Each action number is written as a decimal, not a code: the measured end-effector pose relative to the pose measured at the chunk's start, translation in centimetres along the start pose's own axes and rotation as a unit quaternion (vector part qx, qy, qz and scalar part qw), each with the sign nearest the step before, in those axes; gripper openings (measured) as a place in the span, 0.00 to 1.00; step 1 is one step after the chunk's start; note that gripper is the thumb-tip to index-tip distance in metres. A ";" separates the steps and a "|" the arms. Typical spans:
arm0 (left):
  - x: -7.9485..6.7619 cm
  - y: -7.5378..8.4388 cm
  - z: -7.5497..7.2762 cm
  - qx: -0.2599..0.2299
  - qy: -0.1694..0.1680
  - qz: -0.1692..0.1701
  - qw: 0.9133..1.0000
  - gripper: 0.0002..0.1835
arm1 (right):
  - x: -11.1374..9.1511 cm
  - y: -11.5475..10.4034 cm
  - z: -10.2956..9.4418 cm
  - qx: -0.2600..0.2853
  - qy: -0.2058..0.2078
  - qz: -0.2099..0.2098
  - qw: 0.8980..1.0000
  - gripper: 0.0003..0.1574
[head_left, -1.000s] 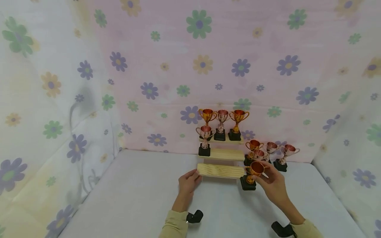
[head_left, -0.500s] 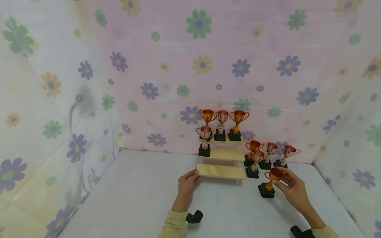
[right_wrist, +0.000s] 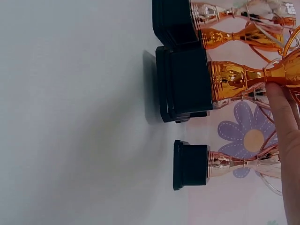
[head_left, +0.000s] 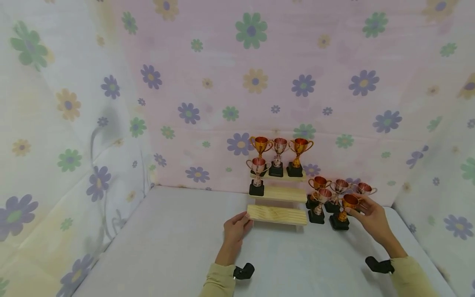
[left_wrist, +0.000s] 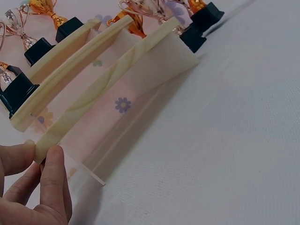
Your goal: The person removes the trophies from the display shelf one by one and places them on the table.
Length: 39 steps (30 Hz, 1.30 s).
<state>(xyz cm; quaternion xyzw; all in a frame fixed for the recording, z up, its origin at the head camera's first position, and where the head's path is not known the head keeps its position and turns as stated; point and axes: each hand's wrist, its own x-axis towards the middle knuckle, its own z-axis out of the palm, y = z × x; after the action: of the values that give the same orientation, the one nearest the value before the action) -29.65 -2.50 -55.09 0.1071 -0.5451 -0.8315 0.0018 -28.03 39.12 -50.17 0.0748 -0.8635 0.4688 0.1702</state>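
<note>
My left hand point(head_left: 234, 231) pinches the left end of the lowest board point(head_left: 277, 214) of a three-step wooden stand; in the left wrist view thumb and fingers grip the board's corner. My right hand point(head_left: 374, 218) holds a gold trophy cup point(head_left: 350, 201) by its cup, upright, its black base point(right_wrist: 185, 84) close over the white table with a shadow beside it. Just left of it stands a rose-coloured trophy point(head_left: 324, 196). The held trophy and hand partly cover the trophies behind, including a rose-coloured trophy point(head_left: 365, 188) at the right.
On the top board stand a gold trophy point(head_left: 261, 144), a rose-coloured trophy point(head_left: 280, 145) and another gold trophy point(head_left: 300, 147). One rose-coloured trophy point(head_left: 258, 166) is on the middle board point(head_left: 283, 193). Orange-gold point(head_left: 318, 182) and rose-coloured point(head_left: 340, 185) trophies stand right of the stand. Flowered cloth hangs behind.
My right hand has carried the gold trophy rightward from the lowest board's right end, then back toward the group, beside the rose-coloured trophy. My left hand stays on the board.
</note>
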 end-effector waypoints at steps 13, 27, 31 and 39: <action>0.0 -0.5 0.2 0.004 0.008 -0.001 1.000 0.19 | 1.1 1.1 0.1 -0.008 0.000 0.042 0.999 0.37; 0.2 -0.4 0.2 0.010 0.016 -0.002 1.000 0.19 | 1.3 1.6 0.6 -0.005 -0.002 0.094 0.996 0.44; 0.2 -0.4 0.1 0.013 0.017 -0.002 1.000 0.19 | 1.3 1.7 0.7 0.003 0.000 0.102 0.995 0.46; 0.3 -0.4 0.1 0.003 0.016 -0.001 1.000 0.18 | 1.1 1.7 1.1 0.017 0.009 0.107 0.994 0.45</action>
<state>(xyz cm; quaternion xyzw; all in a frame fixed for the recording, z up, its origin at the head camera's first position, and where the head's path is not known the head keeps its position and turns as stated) -29.89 -2.27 -55.43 0.1212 -0.5472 -0.8281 0.0092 -29.78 39.21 -51.69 -0.0194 -0.8570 0.4994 0.1257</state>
